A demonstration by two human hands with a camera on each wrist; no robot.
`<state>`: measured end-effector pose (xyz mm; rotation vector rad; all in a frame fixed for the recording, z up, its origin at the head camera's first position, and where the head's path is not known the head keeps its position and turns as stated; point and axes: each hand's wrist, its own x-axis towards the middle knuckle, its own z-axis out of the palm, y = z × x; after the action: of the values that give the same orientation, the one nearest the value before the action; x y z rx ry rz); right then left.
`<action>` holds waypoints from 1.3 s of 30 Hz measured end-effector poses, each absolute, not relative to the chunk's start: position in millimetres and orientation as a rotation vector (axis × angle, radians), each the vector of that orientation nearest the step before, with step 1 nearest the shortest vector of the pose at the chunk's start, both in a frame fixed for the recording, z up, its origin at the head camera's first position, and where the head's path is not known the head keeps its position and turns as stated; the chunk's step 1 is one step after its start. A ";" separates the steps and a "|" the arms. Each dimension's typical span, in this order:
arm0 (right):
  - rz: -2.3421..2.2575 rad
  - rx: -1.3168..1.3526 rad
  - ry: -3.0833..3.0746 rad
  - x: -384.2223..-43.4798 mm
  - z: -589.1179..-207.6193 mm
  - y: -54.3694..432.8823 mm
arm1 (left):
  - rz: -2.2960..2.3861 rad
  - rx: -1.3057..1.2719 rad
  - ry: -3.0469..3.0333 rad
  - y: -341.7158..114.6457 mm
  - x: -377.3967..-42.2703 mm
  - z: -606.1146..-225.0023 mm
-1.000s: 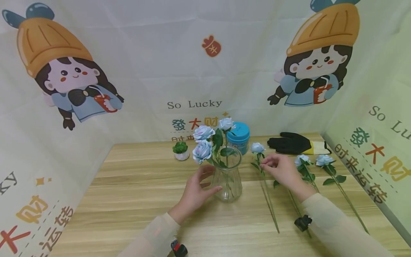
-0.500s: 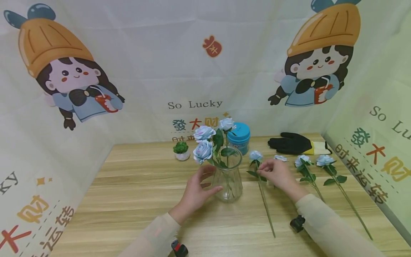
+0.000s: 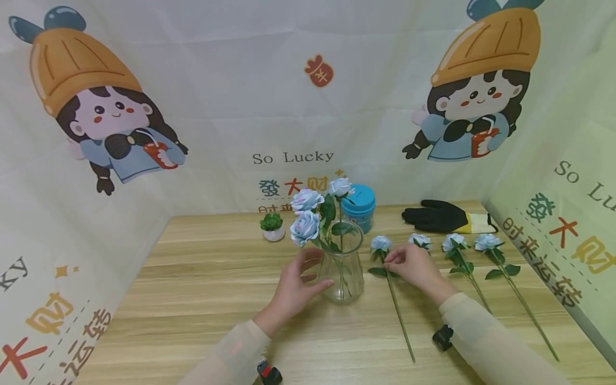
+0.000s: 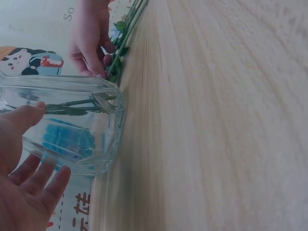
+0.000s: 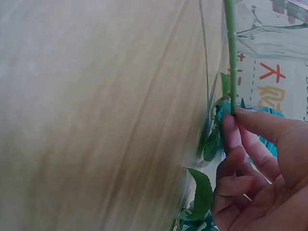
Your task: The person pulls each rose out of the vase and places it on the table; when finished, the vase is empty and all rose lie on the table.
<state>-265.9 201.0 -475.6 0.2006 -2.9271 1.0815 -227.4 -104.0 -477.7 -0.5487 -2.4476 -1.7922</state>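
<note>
My left hand stands at the left side of a clear glass vase, thumb in front and fingers loosely spread, touching or nearly touching it. The vase holds three pale blue artificial roses, their stems visible through the glass. To the right, my right hand pinches the green stem of another blue rose between thumb and index finger, just below the bloom. That rose lies low along the table with its stem end toward me; whether it still touches the wood I cannot tell.
Three more blue roses lie on the wooden table to the right. Behind the vase are a blue-lidded tub, a small potted succulent and a black work glove. A printed backdrop encloses the table.
The right hand has shifted slightly left and toward me with the pinched rose, drawing it away from the rose beside it. The left hand and vase stay in place.
</note>
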 end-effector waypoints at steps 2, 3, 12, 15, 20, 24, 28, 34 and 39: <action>1.079 0.212 -2.936 -266.4 -477.8 200.8 | -1.790 -0.548 -2.449 -104.0 -226.9 -477.5; 1.081 0.225 -2.937 -266.6 -478.8 200.6 | -1.790 -0.547 -2.449 -104.2 -226.6 -477.6; 1.068 0.248 -2.964 -268.7 -482.2 198.4 | -1.803 -0.541 -2.441 -105.1 -226.7 -479.6; 1.066 0.240 -2.975 -267.8 -480.2 197.7 | -1.804 -0.540 -2.444 -104.9 -226.7 -479.7; 1.132 0.209 -2.965 -262.5 -470.8 196.5 | -1.798 -0.541 -2.453 -104.5 -226.8 -480.9; 1.182 0.250 -2.911 -257.0 -460.3 193.9 | -1.803 -0.542 -2.452 -104.0 -227.1 -481.1; 1.241 0.324 -2.829 -249.0 -450.6 187.0 | -1.811 -0.547 -2.447 -103.5 -227.8 -481.6; 1.388 0.422 -2.690 -236.3 -441.8 170.7 | -1.803 -0.552 -2.449 -103.2 -227.3 -481.2; 1.530 0.565 -2.602 -233.9 -439.4 157.0 | -1.775 -0.550 -2.457 -103.4 -227.2 -479.7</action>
<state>-233.9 157.0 -439.4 0.5647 -2.6018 1.5295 -227.2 -103.4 -479.7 -0.5504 -2.4569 -1.7746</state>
